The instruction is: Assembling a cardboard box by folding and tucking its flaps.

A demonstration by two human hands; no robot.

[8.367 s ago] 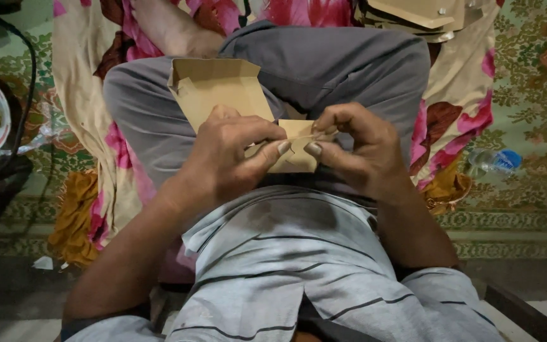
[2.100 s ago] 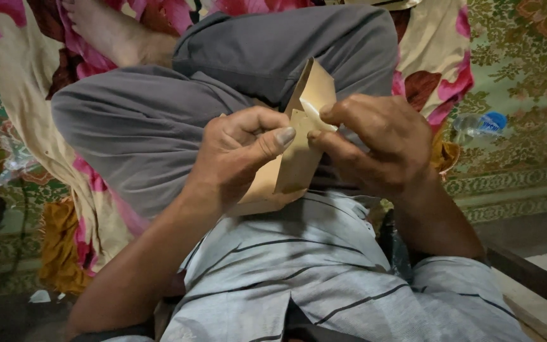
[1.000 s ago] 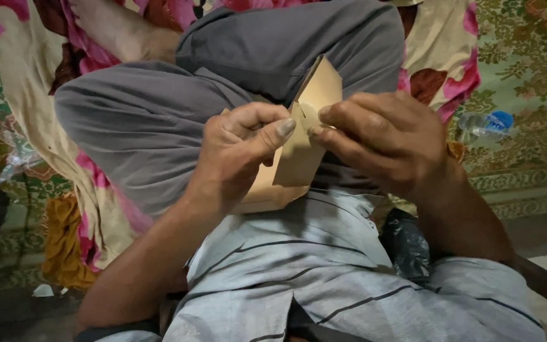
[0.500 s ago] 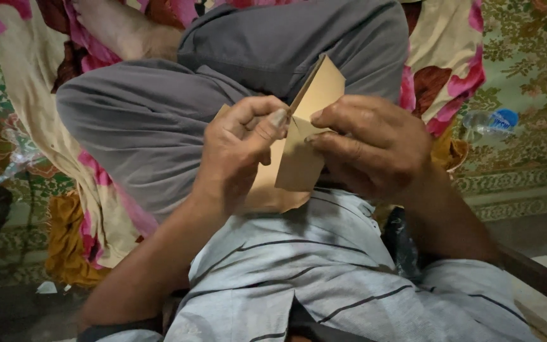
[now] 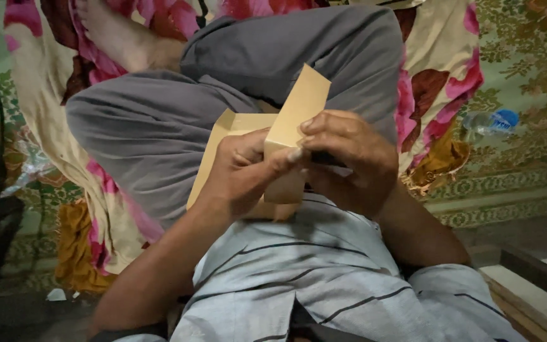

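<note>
Tan paper envelope (image 5: 299, 107) sat over the lap, part folded, between both hands. The left hand (image 5: 245, 171) pinched its folded edge, fingers closed on it; the right hand (image 5: 349, 158) at three o'clock gripped the same fold. Creasing seemed underway; pressing the flap flat likely followed. The lower envelope stayed hidden behind the hands.

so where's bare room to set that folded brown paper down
Bare patches: the green patterned mat around the plastic bottle, and the grey trouser thigh beside the bare foot. Crowded: the lap, where the left hand and right hand pinch the brown paper envelope.
</note>
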